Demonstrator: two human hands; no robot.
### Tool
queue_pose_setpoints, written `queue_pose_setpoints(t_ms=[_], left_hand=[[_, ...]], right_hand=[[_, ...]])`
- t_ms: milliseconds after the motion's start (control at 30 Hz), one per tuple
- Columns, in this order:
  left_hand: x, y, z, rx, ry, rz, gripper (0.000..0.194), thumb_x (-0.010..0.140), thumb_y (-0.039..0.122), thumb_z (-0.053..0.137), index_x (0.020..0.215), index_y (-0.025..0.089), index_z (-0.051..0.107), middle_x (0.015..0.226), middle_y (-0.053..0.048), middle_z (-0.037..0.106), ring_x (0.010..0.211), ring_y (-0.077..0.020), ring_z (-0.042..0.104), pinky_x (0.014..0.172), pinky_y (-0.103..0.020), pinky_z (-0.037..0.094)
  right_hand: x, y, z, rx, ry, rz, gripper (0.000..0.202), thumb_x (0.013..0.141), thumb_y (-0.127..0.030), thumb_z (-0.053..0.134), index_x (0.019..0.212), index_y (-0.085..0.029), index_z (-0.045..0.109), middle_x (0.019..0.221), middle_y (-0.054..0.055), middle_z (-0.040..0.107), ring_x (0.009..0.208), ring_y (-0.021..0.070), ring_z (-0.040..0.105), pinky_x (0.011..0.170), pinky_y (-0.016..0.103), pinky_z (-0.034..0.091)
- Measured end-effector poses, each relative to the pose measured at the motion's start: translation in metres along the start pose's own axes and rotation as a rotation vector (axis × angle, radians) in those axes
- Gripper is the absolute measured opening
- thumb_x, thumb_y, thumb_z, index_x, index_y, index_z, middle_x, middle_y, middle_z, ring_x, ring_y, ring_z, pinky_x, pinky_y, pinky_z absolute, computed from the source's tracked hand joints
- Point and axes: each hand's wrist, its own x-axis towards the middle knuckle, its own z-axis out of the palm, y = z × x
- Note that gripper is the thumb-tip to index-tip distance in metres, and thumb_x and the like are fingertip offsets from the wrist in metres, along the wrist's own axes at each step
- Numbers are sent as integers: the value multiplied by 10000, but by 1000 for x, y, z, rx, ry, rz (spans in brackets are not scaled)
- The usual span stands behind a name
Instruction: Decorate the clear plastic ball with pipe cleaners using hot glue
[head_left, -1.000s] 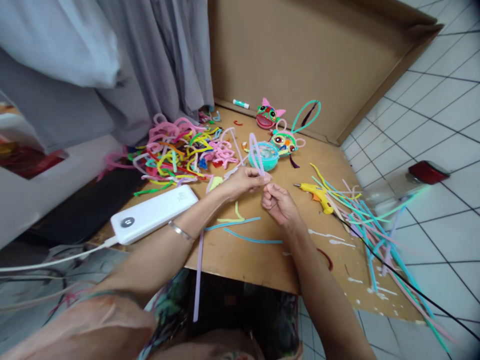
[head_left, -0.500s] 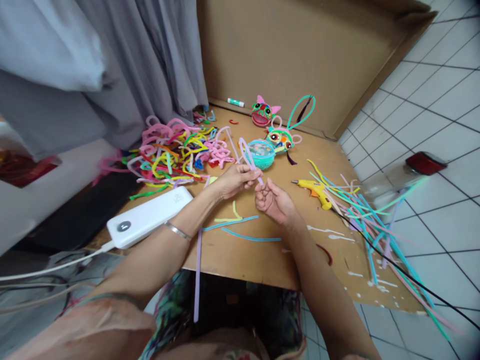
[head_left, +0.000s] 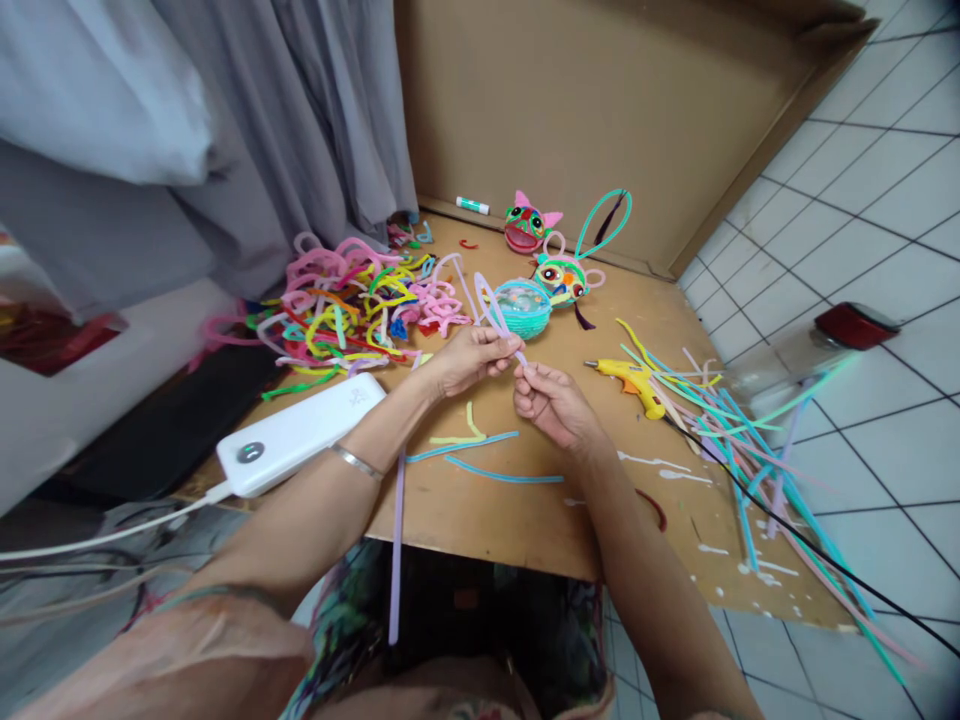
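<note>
Fingers of my right hand (head_left: 553, 405) have just pinched the lower end of the lilac pipe cleaner (head_left: 500, 323), joining those of my left hand (head_left: 469, 360), so I now hold it two-handed, above the desk (head_left: 480, 515), in from its front edge.

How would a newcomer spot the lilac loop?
On the brown table, find the turquoise bowl-shaped piece. Just left of it is the lilac loop, its lower end pinched by the left hand and right hand. Unlike the lilac strip hanging over the table's front edge, it is bent double and held up.
</note>
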Motion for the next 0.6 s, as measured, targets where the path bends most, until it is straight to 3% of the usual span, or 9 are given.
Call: queue_pose_setpoints(t_ms=[367,600], left_hand=[[-1,0,1,14,-49,-25,348,623,358,905,675,81,702,545,6,579,503,-39,462,477,-158,330],[-3,2,4,65,-61,-27,354,617,374,903,656,93,692,534,-2,595,470,-38,454,435,-158,303]], right_hand=[[2,3,-3,-37,-2,-46,260,689,-343,835,772,-174,656,593,-66,570,472,47,482,452,174,357],[2,6,-4,-102,3,-62,272,698,-379,821,784,-183,653,580,-70,564,463,50,477,443,183,336]])
